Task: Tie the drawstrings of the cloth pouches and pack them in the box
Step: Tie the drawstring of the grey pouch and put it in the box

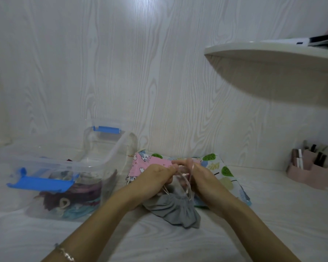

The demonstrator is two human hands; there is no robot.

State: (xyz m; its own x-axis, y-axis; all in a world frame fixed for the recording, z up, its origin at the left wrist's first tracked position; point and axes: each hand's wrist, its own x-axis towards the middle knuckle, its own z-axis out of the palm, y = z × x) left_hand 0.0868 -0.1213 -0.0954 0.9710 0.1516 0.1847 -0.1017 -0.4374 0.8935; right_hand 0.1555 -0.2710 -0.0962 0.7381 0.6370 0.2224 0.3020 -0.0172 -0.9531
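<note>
Forearms are reaching in; left grip point(155, 178) and right grip point(202, 176) are each pinching the drawstrings point(186, 178) just above the grey pouch point(174, 208), which is lying on the bench point(273, 214); the box point(110, 154) is sitting leftward, nearer the left grip.

Wall shelf point(273, 76), pink organizer point(311, 178), perhaps cosmetics point(299, 157)

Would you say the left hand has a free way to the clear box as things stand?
Probably yes: the clear box looks open just left of the left hand, with nothing between them. The hand is busy, though, pinching the drawstring of the grey pouch.
</note>
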